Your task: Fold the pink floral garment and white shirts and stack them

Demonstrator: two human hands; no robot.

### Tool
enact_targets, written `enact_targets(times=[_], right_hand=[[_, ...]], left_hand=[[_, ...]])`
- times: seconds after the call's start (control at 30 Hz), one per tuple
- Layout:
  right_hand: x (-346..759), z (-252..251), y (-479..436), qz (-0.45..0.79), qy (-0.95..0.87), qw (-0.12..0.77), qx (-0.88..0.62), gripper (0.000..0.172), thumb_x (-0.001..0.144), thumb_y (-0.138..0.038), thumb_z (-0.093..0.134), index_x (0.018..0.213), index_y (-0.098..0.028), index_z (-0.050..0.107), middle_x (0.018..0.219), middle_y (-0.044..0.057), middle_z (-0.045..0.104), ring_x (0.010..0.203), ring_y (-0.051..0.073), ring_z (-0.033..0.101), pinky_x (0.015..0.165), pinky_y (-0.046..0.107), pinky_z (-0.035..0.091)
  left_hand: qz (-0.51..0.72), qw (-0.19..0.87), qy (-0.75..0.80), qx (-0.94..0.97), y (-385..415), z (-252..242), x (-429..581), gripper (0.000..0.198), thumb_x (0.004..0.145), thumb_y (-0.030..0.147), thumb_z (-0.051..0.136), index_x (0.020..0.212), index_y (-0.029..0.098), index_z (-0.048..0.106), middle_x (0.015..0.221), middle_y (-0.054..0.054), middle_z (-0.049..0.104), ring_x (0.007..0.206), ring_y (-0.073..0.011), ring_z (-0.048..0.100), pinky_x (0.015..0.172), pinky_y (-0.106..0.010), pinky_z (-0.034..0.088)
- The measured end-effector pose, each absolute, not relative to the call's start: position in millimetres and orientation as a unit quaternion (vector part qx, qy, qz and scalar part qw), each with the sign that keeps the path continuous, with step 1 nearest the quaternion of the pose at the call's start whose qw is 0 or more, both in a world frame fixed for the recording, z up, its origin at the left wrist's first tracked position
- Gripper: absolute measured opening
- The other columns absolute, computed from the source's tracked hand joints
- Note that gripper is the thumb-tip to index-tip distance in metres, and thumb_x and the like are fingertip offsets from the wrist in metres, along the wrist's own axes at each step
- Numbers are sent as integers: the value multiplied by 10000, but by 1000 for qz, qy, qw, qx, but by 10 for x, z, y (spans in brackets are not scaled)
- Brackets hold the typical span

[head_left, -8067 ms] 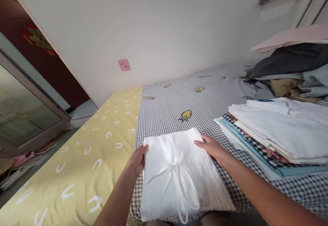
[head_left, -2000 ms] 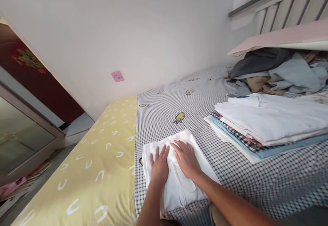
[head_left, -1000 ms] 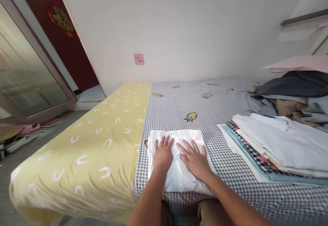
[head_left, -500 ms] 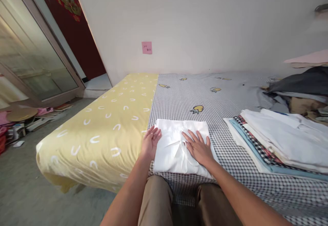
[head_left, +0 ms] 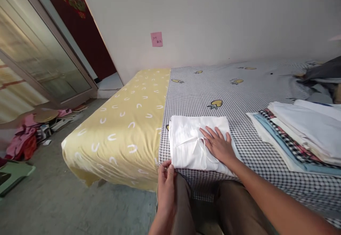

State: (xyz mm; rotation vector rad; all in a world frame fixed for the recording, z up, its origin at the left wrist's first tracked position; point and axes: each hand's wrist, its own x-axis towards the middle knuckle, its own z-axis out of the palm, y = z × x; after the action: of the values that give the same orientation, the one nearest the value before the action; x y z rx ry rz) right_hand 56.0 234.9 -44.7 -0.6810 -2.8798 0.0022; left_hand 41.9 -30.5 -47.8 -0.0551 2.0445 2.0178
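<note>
A folded white garment [head_left: 186, 149] with a thin white tie knotted in a bow lies on the checked half of the bed, near its front edge. My left hand [head_left: 166, 178] is at the garment's near left corner, thumb and curled fingers pinching the cloth edge there. On the right part of the garment, my right hand [head_left: 220, 146] rests palm down, its fingers spread over the cloth beside the bow.
To the right sits a stack of folded clothes [head_left: 306, 132]. Dark clothing [head_left: 323, 70] is piled farther back. The yellow patterned sheet [head_left: 125, 121] covers the bed's left side. Pink cloth [head_left: 22, 139] and a green stool [head_left: 17, 173] are on the floor at far left.
My left hand has moved from the garment's upper left edge down to its near left corner and closed there. My right hand stays flat on the cloth. The view has shifted left.
</note>
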Motion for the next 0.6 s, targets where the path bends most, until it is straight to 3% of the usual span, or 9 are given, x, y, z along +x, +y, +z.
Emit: enact_targets(times=[0.2,0.37,0.6], right_hand=[[561,-513,2379,-6,-969,110,-223,538,1043,-422,212,1567,-434,333,1626,-45,398,1482,322,315,1146,688,254],[561,-530,2375,-12,-968,108,-227,547,1037,-419,206,1569,-423,336,1618,-45,413,1480,314,316,1148,681,257],[562,-554,2394,-14,-968,127,-218,554,1034,-414,230,1586,-435,274,1607,-28,433,1466,336,326,1131,698,271]], left_hand=[[706,162,689,10,-231,-534,450,489,806,537,664,1190,257,549,771,34,619,778,-170,605,793,-290,494],[694,171,698,29,-177,-472,460,536,755,523,673,1208,255,568,771,16,617,755,-190,608,744,-305,498],[687,218,690,73,-81,-458,385,387,746,546,671,1040,303,608,700,20,660,620,-192,615,630,-313,505]])
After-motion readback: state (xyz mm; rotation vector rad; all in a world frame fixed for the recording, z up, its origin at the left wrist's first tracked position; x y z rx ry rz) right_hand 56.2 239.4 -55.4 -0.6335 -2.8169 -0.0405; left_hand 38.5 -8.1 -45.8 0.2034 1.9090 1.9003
